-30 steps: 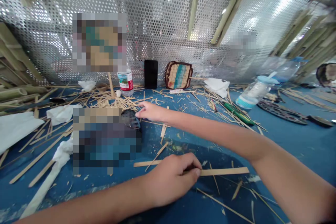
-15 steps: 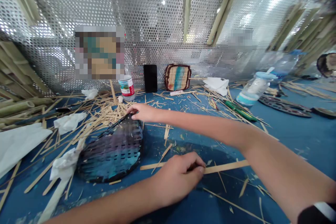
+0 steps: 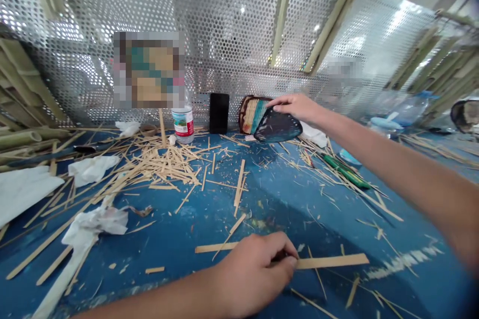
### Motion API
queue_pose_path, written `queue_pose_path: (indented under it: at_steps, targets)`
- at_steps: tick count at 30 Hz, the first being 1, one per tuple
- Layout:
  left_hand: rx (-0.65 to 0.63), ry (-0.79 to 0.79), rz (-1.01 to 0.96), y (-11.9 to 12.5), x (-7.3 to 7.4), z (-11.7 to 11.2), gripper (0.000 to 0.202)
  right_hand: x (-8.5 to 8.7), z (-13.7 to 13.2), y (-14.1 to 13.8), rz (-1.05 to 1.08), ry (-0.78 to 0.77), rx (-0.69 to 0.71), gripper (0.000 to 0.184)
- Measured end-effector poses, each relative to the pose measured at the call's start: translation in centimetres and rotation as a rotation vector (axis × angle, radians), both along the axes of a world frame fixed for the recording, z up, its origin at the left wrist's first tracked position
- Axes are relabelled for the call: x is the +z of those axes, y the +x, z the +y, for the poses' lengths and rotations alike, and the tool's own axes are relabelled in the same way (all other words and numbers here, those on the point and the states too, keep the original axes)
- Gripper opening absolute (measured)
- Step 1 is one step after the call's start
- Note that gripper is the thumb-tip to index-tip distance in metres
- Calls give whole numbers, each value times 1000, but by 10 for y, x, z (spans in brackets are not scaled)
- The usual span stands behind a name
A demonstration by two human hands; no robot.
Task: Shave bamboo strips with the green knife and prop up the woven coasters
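Observation:
My left hand (image 3: 258, 271) rests low over the table, thumb and fingers closed on a flat bamboo strip (image 3: 333, 261) that sticks out on both sides. At the back, my right hand (image 3: 297, 106) pinches the upper edge of a dark woven fan (image 3: 279, 127), painted black and bluish. This fan leans tilted near the mesh wall and covers part of a smaller woven fan (image 3: 250, 113) with cream, teal and orange bands and a dark brown rim. A black phone (image 3: 219, 113) stands upright to the left of both.
Bamboo slivers (image 3: 168, 164) lie heaped at the back left, near a labelled bottle (image 3: 183, 124). Crumpled tissues (image 3: 99, 224) are on the left. A green-handled tool (image 3: 346, 172) lies on the right. A perforated metal wall (image 3: 220, 25) closes off the back of the blue table (image 3: 209, 209).
My right hand has carried the dark fan from the left side of the table to the back, before the striped fan. My left hand still holds the strip in nearly the same place.

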State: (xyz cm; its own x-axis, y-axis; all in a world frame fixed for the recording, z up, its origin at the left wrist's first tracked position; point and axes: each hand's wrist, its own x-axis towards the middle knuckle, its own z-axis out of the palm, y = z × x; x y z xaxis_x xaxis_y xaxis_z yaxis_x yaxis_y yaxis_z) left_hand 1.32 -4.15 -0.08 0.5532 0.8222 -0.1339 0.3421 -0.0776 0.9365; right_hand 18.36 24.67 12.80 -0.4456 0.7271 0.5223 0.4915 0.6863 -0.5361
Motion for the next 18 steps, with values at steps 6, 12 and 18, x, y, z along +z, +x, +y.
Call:
queue_pose_path:
  at_steps: [6, 12, 18]
  targets:
    - [-2, -1, 0, 0, 0, -1, 17, -8, 36, 13, 99, -165, 84, 19]
    - [-9, -89, -43, -1, -6, 0, 20, 5, 93, 2, 201, -10, -33, 24]
    - [-14, -184, -112, -1, -7, 3, 17, -13, 125, -32, -40, 31, -129, 24]
